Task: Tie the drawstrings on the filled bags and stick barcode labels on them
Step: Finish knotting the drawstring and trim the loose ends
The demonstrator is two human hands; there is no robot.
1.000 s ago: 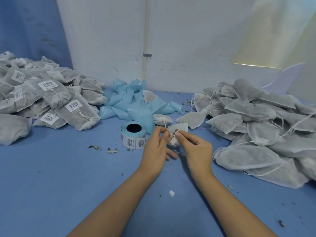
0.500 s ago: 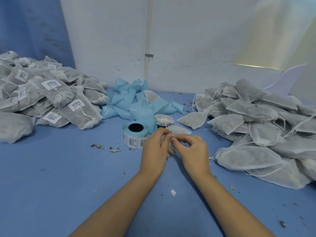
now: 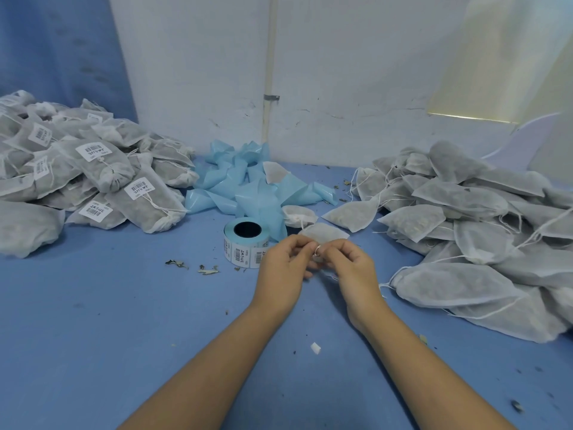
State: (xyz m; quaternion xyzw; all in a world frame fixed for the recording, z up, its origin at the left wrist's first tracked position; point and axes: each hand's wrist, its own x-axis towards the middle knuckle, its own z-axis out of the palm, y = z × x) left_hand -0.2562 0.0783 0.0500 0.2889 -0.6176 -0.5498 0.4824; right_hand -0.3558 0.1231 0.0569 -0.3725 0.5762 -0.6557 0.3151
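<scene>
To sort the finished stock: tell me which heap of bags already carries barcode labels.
The heap on the left: its bags show white barcode stickers and tied necks. The heap on the right shows no stickers at all.

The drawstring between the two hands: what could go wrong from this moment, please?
1. Both the left hand and the right hand pinch the thin drawstring only at the fingertips; it may slip, leaving a loose knot. Leaf crumbs already lie on the table.
2. Loose strings trail from the untied pile near the right forearm and could snag.
3. The label roll stands beside the left hand and might be knocked.
</scene>
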